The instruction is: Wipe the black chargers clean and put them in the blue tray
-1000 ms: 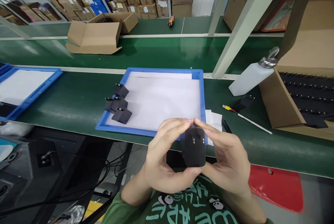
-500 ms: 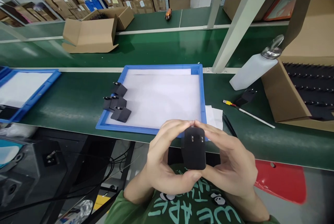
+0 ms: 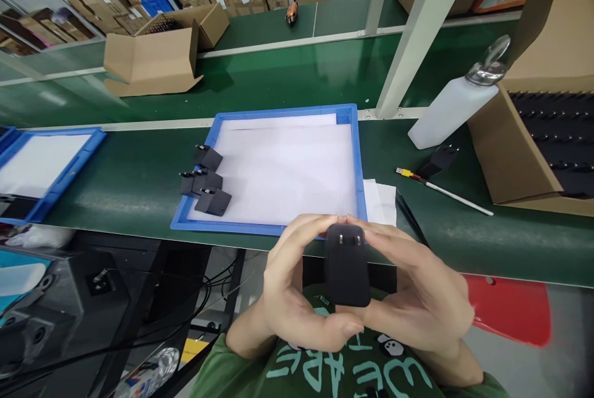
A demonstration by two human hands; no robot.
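Observation:
A black power adapter [image 3: 348, 268] with two metal prongs is held up in front of my shirt, its prong face toward the camera. My left hand [image 3: 297, 286] grips it from the left, fingertips at its top edge and thumb low. From the right, my right hand [image 3: 413, 286] holds the same adapter between its fingers and thumb. Beyond my hands lies a blue-rimmed tray [image 3: 360, 169] lined with white paper. Several black adapters [image 3: 213, 201] are clustered on its left edge.
At the right are a white bottle [image 3: 452, 113], another adapter [image 3: 437, 161], a cable with a yellow plug [image 3: 406, 173], a black pen-like object [image 3: 411, 217] and an open carton [image 3: 515, 150] of adapters. A second blue tray [image 3: 65, 178] sits far left. A metal post [image 3: 420, 33] rises behind.
The camera view has shifted and tilted slightly. Both hands still hold the adapter, which has turned a little; my right hand appears slightly farther right.

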